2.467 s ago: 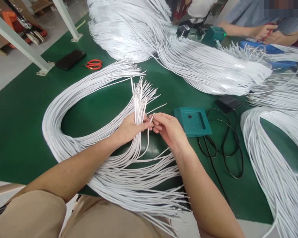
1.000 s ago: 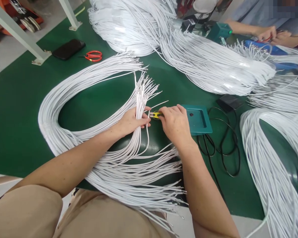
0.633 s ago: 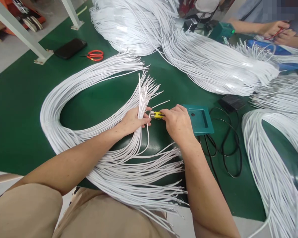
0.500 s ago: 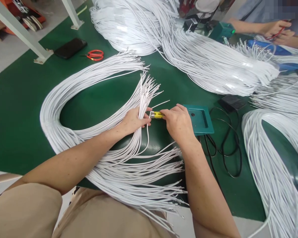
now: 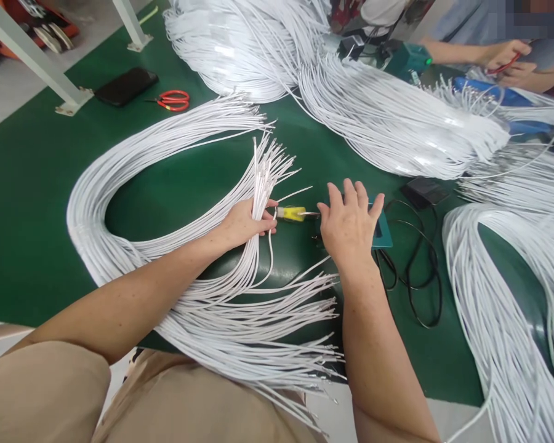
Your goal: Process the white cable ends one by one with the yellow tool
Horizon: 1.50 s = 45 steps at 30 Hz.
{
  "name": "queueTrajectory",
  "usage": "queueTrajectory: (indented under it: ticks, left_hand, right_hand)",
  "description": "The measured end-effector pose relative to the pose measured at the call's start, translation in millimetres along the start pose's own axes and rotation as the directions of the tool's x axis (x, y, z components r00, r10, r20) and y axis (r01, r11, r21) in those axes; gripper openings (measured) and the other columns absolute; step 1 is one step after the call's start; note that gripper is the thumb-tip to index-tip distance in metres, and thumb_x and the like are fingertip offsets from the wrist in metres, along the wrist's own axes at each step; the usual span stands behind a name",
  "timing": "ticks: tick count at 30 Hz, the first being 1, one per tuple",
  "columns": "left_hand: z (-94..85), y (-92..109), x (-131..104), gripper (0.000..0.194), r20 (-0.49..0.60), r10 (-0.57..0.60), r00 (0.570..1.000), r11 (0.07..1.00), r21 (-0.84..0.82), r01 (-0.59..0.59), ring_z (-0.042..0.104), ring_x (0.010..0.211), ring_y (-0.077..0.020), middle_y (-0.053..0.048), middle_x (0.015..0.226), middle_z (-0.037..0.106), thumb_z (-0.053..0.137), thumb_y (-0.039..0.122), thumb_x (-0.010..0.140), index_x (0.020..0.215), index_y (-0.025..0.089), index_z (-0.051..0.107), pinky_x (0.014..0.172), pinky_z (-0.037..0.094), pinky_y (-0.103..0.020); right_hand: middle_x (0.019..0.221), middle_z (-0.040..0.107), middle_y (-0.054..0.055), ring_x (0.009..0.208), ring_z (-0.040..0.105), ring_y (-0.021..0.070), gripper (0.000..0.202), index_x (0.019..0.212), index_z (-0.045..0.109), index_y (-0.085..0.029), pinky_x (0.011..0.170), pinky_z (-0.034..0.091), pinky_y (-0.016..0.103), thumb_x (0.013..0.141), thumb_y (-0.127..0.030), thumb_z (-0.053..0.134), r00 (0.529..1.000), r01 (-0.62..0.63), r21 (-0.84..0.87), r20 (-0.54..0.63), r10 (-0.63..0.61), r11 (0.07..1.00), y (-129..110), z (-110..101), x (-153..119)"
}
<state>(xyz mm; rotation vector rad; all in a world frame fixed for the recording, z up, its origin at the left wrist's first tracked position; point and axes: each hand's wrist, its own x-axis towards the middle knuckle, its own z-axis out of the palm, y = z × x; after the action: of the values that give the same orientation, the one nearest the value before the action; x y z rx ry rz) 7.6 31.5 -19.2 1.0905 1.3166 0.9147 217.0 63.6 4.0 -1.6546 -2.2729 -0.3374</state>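
Observation:
My left hand [image 5: 247,223] is closed round the upright tips of a bundle of white cables [image 5: 261,178]. One cable bends away between its fingertips, beside a small yellow piece [image 5: 292,213] with a greyish end. A thin metal rod runs from the yellow piece toward my right hand [image 5: 349,221]; blur hides what kind of tool or part it is. My right hand's fingers are spread, over the left part of a teal tray [image 5: 386,232], and I see nothing gripped in them. Whether it touches the rod or the tray I cannot tell. More loose cable ends [image 5: 305,311] fan out below.
Large piles of white cables [image 5: 397,117] lie at the back, another bundle [image 5: 484,271] at the right. Black cords [image 5: 415,264] coil beside the tray. Red-handled scissors [image 5: 174,99] and a black phone-like object [image 5: 127,86] lie at upper left. A co-worker's hands [image 5: 512,64] hold something red.
My right hand has let go of the yellow piece, moved right and spread its fingers. The rod now shows. My left hand keeps its hold on the cables.

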Motion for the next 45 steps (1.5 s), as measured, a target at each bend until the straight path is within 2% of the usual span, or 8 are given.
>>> queueTrajectory:
  ticks: [7,12,19,22,25,27,38,45]
  left_hand:
    - [-6.0,5,-4,0.044,0.0,-0.006,1.0,0.995,-0.098,0.006,0.067,0.071,-0.0155,-0.003,0.08,0.068,0.076,0.025,0.066,0.107,0.014,0.064,0.063,0.05,-0.025]
    - [-8.2,9,-5,0.035,0.046,0.008,0.999,0.993,-0.121,-0.002,0.063,0.073,-0.0149,-0.002,0.079,0.067,0.079,0.03,0.064,0.093,0.014,0.067,0.071,0.049,-0.028]
    - [-11.3,8,-7,0.042,0.033,-0.038,0.999,0.987,-0.156,0.043,0.063,0.083,-0.0167,-0.004,0.088,0.069,0.081,0.032,0.062,0.099,0.015,0.07,0.083,0.047,-0.031]
    - [-9.0,8,-8,0.048,0.041,-0.021,0.999,0.987,-0.16,0.028,0.063,0.077,-0.0158,-0.002,0.082,0.068,0.081,0.032,0.061,0.104,0.015,0.068,0.08,0.048,-0.031]
    - [-4.9,8,-9,0.05,0.011,0.049,0.999,0.996,-0.081,-0.048,0.062,0.078,-0.0157,-0.001,0.083,0.067,0.082,0.032,0.061,0.105,0.016,0.066,0.082,0.047,-0.031]
    - [-2.0,9,-10,0.045,0.003,0.077,0.997,0.997,-0.019,-0.077,0.062,0.077,-0.0153,0.0,0.081,0.066,0.081,0.032,0.061,0.1,0.016,0.064,0.081,0.047,-0.031]
    - [4.6,15,-16,0.029,0.027,0.076,0.997,0.997,-0.023,-0.076,0.064,0.072,-0.0156,0.0,0.074,0.066,0.076,0.031,0.067,0.083,0.016,0.056,0.069,0.048,-0.029]
    - [6.7,15,-15,0.032,0.02,0.074,0.997,0.99,-0.121,-0.071,0.067,0.067,-0.0141,0.003,0.071,0.062,0.077,0.025,0.066,0.078,0.016,0.049,0.065,0.05,-0.026]
  right_hand:
    - [0.111,0.067,0.011,0.104,0.057,0.0235,0.026,0.109,0.066,-0.017,0.092,0.043,0.038,0.094,-0.026,0.047,0.965,0.197,0.498,0.052,-0.255,0.845,-23,-27,0]
    - [0.081,0.07,0.01,0.084,0.06,0.0217,0.02,0.077,0.071,-0.017,0.079,0.044,0.033,0.089,-0.023,0.055,0.695,0.333,0.638,0.332,-0.638,0.695,-64,-41,-17]
    - [0.049,0.052,0.001,0.042,0.034,0.0117,0.028,0.053,0.058,-0.022,0.05,0.028,0.031,0.08,-0.023,0.064,0.587,0.008,0.672,0.596,-0.548,0.74,-67,-49,-25]
    - [0.048,0.052,-0.001,0.043,0.036,0.01,0.033,0.05,0.056,-0.021,0.05,0.029,0.028,0.083,-0.021,0.058,0.687,-0.128,0.745,0.543,-0.482,0.655,-53,-45,-12]
    - [0.055,0.058,-0.001,0.047,0.044,0.0097,0.026,0.066,0.063,-0.021,0.052,0.034,0.026,0.088,-0.026,0.051,0.875,-0.311,0.778,0.459,-0.155,0.545,-43,-32,-2]
    - [0.061,0.061,-0.002,0.049,0.046,0.0092,0.016,0.078,0.066,-0.021,0.051,0.036,0.025,0.085,-0.032,0.057,0.906,-0.37,0.812,0.423,-0.017,0.452,-41,-23,1]
    - [0.056,0.054,-0.004,0.044,0.043,0.0058,0.015,0.071,0.065,-0.015,0.045,0.038,0.021,0.076,-0.029,0.066,0.846,-0.533,0.846,0.533,0.024,-0.001,-50,-15,3]
    - [0.053,0.049,-0.005,0.045,0.038,0.0048,0.02,0.062,0.061,-0.015,0.045,0.038,0.021,0.069,-0.03,0.073,0.735,-0.67,0.662,0.656,-0.172,-0.336,-48,-10,4]
